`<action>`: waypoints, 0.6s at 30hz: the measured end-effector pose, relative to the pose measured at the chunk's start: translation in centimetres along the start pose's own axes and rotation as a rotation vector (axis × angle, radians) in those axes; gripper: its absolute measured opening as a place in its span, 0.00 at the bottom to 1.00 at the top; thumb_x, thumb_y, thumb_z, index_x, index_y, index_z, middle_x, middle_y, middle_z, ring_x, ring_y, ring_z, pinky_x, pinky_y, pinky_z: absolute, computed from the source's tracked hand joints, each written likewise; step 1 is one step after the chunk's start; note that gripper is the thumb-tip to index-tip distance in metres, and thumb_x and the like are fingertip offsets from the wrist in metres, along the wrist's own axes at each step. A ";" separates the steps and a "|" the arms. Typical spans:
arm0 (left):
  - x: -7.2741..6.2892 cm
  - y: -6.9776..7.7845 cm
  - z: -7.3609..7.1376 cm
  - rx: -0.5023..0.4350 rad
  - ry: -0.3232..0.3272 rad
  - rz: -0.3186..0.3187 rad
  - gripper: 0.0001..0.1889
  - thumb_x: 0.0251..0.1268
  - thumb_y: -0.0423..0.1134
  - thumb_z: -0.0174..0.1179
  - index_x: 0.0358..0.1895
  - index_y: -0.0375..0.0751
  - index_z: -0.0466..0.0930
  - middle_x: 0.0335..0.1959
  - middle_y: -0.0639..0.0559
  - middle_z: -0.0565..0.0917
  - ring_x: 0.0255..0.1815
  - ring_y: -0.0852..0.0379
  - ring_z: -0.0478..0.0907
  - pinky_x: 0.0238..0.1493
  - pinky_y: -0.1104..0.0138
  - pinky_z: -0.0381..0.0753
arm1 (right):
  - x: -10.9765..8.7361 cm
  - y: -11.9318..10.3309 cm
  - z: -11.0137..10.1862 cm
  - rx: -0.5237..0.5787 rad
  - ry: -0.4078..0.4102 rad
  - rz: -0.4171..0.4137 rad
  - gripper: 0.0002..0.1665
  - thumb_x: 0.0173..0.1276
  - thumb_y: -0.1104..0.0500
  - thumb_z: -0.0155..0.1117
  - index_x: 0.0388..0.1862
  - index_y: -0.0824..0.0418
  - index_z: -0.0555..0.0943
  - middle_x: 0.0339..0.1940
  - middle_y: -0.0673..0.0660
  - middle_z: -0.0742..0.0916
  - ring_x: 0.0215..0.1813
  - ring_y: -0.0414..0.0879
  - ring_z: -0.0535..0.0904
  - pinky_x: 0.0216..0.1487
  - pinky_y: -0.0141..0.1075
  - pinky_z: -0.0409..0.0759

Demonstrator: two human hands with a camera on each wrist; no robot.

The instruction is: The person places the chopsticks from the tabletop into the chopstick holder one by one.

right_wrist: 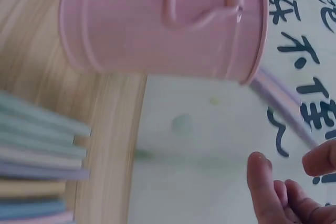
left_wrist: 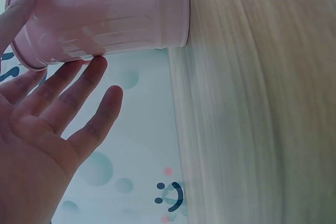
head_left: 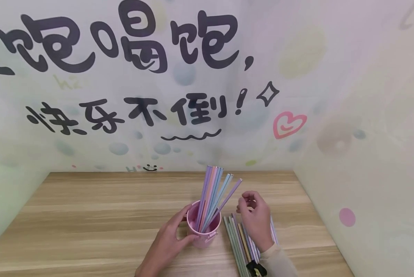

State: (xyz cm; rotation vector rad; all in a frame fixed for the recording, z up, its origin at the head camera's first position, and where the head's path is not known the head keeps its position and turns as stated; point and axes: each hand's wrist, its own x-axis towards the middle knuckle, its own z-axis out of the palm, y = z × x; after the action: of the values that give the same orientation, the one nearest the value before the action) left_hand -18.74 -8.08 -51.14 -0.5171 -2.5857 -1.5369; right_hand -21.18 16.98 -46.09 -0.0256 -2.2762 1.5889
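A pink bucket (head_left: 202, 240) with a small side handle (right_wrist: 205, 6) stands upright on the table. Several slim pastel sticks (head_left: 210, 192), purple, pink and blue, lean in it with their ends above the rim. My left hand (head_left: 170, 238) holds the bucket from the left, thumb on the near side and fingers round the far side. To the right of the bucket, my right hand (head_left: 256, 217) hovers with loosely bent fingers and nothing in them. Its thumb and forefinger stand apart in the right wrist view, close to the tip of a purple stick (right_wrist: 283, 106).
Under the right forearm lies a row of more pastel sticks (head_left: 236, 244), green, purple, yellow and blue, side by side on the wood-grain table (head_left: 106, 215). A printed wall (head_left: 207, 150) rises along the back edge, and another wall (head_left: 366, 173) borders the right side.
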 end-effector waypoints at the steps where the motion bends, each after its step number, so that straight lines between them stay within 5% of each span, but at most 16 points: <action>1: 0.0 0.0 0.0 -0.004 0.000 -0.004 0.45 0.53 0.43 0.75 0.75 0.64 0.62 0.62 0.60 0.79 0.59 0.60 0.77 0.65 0.52 0.74 | 0.1 0.3 -0.5 -0.039 0.002 0.011 0.04 0.72 0.68 0.58 0.43 0.68 0.78 0.35 0.61 0.82 0.34 0.49 0.83 0.33 0.33 0.87; 9: 0.0 0.0 0.0 -0.002 -0.002 -0.008 0.46 0.52 0.43 0.75 0.75 0.66 0.62 0.62 0.61 0.79 0.60 0.62 0.76 0.66 0.52 0.74 | 0.4 2.9 -4.5 -0.344 -0.050 0.128 0.06 0.72 0.63 0.58 0.42 0.66 0.81 0.32 0.56 0.83 0.32 0.45 0.78 0.27 0.30 0.78; 18: -0.1 0.1 -0.1 0.001 -0.018 -0.023 0.47 0.52 0.45 0.75 0.75 0.72 0.59 0.63 0.61 0.78 0.60 0.61 0.76 0.65 0.51 0.74 | -0.1 5.7 -8.2 -0.467 -0.124 0.235 0.10 0.70 0.62 0.60 0.43 0.70 0.81 0.34 0.58 0.84 0.33 0.46 0.80 0.30 0.32 0.82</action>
State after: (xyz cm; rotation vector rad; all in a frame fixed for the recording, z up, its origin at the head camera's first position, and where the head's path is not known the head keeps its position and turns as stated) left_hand -18.58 -8.13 -51.02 -0.5060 -2.6149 -1.5443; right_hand -19.69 26.45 -48.85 -0.3321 -2.7794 1.1460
